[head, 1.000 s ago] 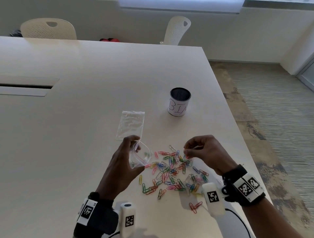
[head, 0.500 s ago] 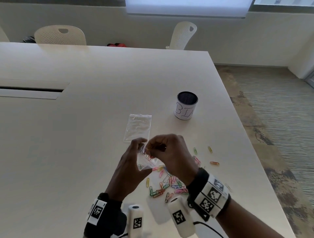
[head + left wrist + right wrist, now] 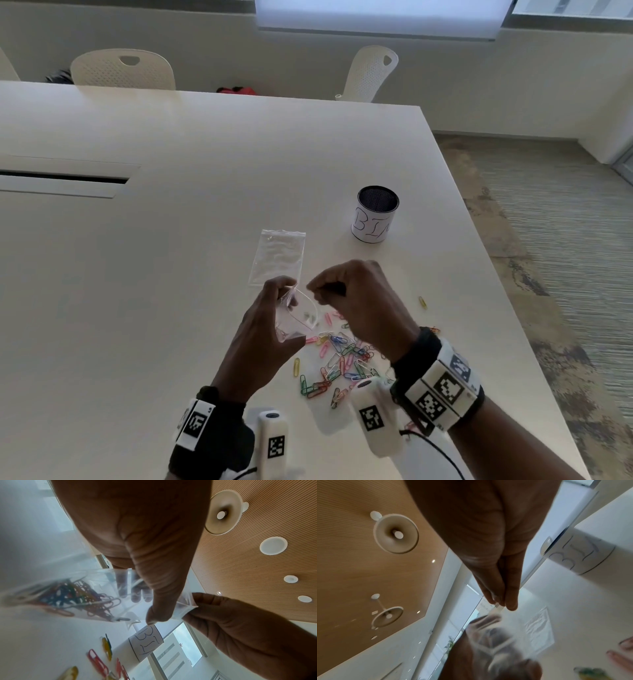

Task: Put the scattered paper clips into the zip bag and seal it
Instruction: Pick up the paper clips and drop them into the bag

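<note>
My left hand [image 3: 287, 296] holds a small clear zip bag [image 3: 296, 322] upright above the table, thumb in front and fingers behind. The left wrist view shows several coloured paper clips [image 3: 68, 596] lying inside the bag [image 3: 96, 586]. My right hand [image 3: 313, 291] is at the bag's mouth, its fingertips [image 3: 197, 601] pinching the rim's right corner beside my left thumb [image 3: 159, 612]. In the right wrist view its fingers [image 3: 501, 601] are pressed together just above the bag [image 3: 496, 639]. Many loose paper clips [image 3: 339, 363] lie on the table under my hands.
A second, empty zip bag [image 3: 279, 257] lies flat just beyond my hands. A cup marked BIN [image 3: 375, 219] stands further back on the right. A stray yellow clip [image 3: 423, 302] lies near the table's right edge [image 3: 507, 308]. Two chairs stand behind the table.
My right hand left the clip pile, came over to the bag's mouth, and now pinches its rim. The left hand kept holding the bag.
</note>
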`<state>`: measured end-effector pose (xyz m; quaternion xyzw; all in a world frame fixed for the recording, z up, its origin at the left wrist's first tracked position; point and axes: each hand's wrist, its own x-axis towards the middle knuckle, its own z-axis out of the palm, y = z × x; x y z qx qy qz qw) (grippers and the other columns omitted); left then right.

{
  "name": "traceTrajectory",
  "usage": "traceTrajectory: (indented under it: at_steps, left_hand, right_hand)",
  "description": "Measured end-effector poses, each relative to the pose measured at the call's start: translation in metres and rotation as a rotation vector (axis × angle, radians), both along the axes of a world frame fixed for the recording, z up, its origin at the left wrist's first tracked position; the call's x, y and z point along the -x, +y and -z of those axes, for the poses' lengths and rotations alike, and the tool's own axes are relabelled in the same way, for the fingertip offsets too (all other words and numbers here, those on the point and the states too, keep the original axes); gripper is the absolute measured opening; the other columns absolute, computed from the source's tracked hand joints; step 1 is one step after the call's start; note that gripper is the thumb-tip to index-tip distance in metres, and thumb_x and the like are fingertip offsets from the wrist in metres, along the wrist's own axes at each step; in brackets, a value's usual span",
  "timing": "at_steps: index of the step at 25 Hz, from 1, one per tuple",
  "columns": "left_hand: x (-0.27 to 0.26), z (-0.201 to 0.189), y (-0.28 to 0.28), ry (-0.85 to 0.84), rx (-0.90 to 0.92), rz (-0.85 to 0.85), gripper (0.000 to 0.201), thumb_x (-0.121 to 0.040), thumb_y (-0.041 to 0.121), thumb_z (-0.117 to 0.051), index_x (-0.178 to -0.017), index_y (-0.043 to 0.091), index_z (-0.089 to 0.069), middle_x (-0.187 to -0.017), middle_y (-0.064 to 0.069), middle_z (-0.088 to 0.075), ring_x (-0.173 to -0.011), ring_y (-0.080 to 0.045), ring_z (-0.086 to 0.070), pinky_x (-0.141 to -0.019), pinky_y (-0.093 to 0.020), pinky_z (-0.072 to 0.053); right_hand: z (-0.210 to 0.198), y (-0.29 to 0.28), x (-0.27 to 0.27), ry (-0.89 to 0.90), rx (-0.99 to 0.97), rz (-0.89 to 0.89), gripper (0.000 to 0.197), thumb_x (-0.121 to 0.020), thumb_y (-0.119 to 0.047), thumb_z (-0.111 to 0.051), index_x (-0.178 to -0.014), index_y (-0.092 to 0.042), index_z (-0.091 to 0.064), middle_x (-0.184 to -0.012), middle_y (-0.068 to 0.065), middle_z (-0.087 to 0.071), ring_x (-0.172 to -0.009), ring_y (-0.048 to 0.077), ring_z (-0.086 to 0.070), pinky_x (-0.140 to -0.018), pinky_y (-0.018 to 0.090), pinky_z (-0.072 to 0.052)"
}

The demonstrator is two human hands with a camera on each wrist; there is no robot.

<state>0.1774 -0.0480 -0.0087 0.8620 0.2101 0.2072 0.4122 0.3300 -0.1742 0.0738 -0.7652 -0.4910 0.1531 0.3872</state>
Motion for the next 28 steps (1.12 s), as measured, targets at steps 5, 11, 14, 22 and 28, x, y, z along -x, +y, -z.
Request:
traceTrajectory:
  at_steps: [5,11,14,22,28]
  left_hand:
    - [0.0,-0.001,0.003,-0.016,-0.008,-0.001,0.083,-0.073,0.009,-0.091,-0.138,0.026,-0.042,-0.109,0.015,-0.058,-0.105,0.0,-0.06,-0.077,-0.004,-0.048]
    - [0.001,-0.001,0.006,-0.006,-0.023,0.0,0.085,-0.074,0.014,-0.092,-0.14,0.026,-0.041,-0.111,0.014,-0.058,-0.106,-0.001,-0.06,-0.076,-0.005,-0.05]
    - [-0.001,-0.001,0.005,0.0,-0.024,0.001,0.084,-0.074,0.015,-0.092,-0.14,0.026,-0.041,-0.111,0.013,-0.059,-0.105,0.0,-0.06,-0.076,-0.004,-0.049]
    - [-0.003,0.0,0.005,0.017,-0.029,-0.002,0.085,-0.073,0.017,-0.093,-0.14,0.025,-0.041,-0.111,0.011,-0.059,-0.106,-0.001,-0.061,-0.074,-0.003,-0.05]
    - [-0.002,0.001,0.005,0.025,-0.033,-0.001,0.085,-0.073,0.019,-0.093,-0.14,0.025,-0.041,-0.112,0.011,-0.059,-0.107,0.002,-0.059,-0.077,-0.005,-0.05]
  right_hand:
    - [0.019,-0.034,-0.065,-0.104,0.177,0.177,0.018,-0.09,-0.006,-0.076,-0.107,-0.01,-0.08,-0.105,0.007,-0.081,-0.079,0.002,-0.069,-0.07,-0.002,-0.049]
    - [0.058,-0.088,-0.119,-0.139,0.473,0.388,0.027,-0.093,-0.01,-0.072,-0.121,-0.01,-0.075,-0.117,0.013,-0.075,-0.106,0.027,-0.069,-0.096,0.036,-0.056]
    - [0.067,-0.092,-0.12,-0.182,0.538,0.399,0.032,-0.098,-0.011,-0.065,-0.13,-0.008,-0.069,-0.125,0.015,-0.068,-0.114,0.033,-0.065,-0.101,0.041,-0.053]
    - [0.063,-0.063,-0.066,-0.091,0.521,0.212,0.033,-0.104,-0.027,-0.058,-0.134,-0.014,-0.064,-0.131,0.005,-0.058,-0.11,0.017,-0.06,-0.099,0.026,-0.048]
    - [0.054,-0.054,-0.045,-0.227,0.691,0.059,0.082,-0.075,-0.065,-0.078,-0.144,-0.031,-0.05,-0.134,0.0,-0.051,-0.121,0.02,-0.052,-0.104,0.037,-0.05]
